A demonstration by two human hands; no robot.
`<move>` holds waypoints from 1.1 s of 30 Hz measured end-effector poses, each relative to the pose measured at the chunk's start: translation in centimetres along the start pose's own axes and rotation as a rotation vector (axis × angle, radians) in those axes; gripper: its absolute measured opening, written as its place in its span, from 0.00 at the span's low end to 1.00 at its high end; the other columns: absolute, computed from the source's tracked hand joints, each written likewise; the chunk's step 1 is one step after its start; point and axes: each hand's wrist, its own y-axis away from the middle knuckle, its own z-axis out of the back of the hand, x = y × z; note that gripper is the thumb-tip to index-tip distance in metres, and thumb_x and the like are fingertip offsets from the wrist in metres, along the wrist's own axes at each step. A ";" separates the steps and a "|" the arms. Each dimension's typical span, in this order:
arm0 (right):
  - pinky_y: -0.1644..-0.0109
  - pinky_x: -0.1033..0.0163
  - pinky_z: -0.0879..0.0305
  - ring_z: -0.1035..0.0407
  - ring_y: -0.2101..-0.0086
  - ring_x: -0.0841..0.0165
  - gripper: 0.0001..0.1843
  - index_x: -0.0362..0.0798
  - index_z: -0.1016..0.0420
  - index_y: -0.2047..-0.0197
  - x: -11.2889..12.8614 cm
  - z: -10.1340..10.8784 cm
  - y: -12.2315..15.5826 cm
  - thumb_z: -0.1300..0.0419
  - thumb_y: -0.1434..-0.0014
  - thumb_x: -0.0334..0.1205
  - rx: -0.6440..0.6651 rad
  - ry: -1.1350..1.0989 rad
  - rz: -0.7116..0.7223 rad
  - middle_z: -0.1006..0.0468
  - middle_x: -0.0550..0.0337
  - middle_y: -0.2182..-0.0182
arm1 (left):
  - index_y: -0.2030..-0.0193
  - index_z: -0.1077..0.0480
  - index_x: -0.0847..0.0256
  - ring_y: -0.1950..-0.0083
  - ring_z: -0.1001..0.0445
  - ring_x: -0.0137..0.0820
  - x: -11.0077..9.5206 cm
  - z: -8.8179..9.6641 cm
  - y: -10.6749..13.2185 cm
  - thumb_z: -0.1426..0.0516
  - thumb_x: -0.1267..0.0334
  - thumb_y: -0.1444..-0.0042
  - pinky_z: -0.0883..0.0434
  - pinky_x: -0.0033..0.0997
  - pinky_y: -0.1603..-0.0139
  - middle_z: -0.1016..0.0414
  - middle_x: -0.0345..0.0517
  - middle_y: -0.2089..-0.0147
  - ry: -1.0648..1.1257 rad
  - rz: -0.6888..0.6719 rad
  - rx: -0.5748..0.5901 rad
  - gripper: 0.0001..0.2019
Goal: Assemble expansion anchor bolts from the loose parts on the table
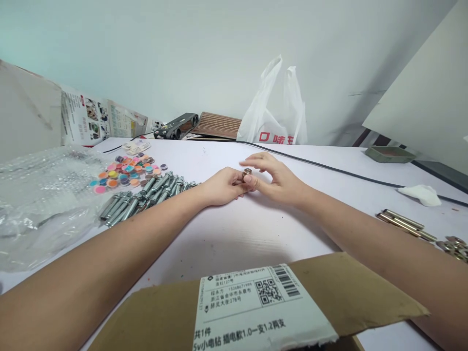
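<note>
A small brass-coloured hex nut (247, 171) sits between my two hands, above the white table (234, 239). My left hand (222, 186) is closed, its fingertips pinched at the nut; whether the nut sits on a bolt inside the fingers is hidden. My right hand (276, 179) has its thumb against the nut's near side, while its other fingers arch apart above. Silvery expansion bolts (146, 196) with nuts and washers lie heaped beyond my left forearm.
Clear plastic bags (47, 195) and colourful small discs (127, 170) lie left. A cardboard box (358, 292) stands nearest me. Metal tubes (405, 224), loose nuts (455, 247), a tissue (420, 195) and a green tray (389, 154) are right. A black cable (321, 165) crosses behind.
</note>
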 end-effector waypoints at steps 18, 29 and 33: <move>0.58 0.58 0.35 0.32 0.63 0.67 0.11 0.47 0.27 0.65 0.7 -0.1 0.6 0.49 0.37 0.39 -0.189 -0.045 -0.111 0.25 0.57 0.66 | 0.61 0.27 0.67 0.70 0.31 0.26 0.3 0.1 -0.2 0.45 0.55 0.44 0.32 0.28 0.67 0.25 0.46 0.66 0.092 0.052 0.031 0.15; 0.51 0.57 0.39 0.34 0.58 0.65 0.09 0.47 0.27 0.58 0.8 -0.5 0.0 0.47 0.39 0.35 -0.030 0.278 0.076 0.25 0.56 0.60 | 0.68 0.28 0.65 0.74 0.36 0.24 -0.3 0.0 0.0 0.46 0.59 0.44 0.37 0.25 0.71 0.31 0.38 0.75 -0.031 0.043 -0.018 0.11; 0.56 0.56 0.42 0.37 0.62 0.62 0.08 0.45 0.28 0.61 1.1 -0.4 -0.2 0.48 0.38 0.37 0.019 0.505 0.057 0.26 0.53 0.63 | 0.65 0.27 0.64 0.70 0.34 0.26 -0.5 -0.3 0.1 0.47 0.61 0.44 0.37 0.26 0.68 0.29 0.39 0.72 -0.116 -0.005 -0.039 0.11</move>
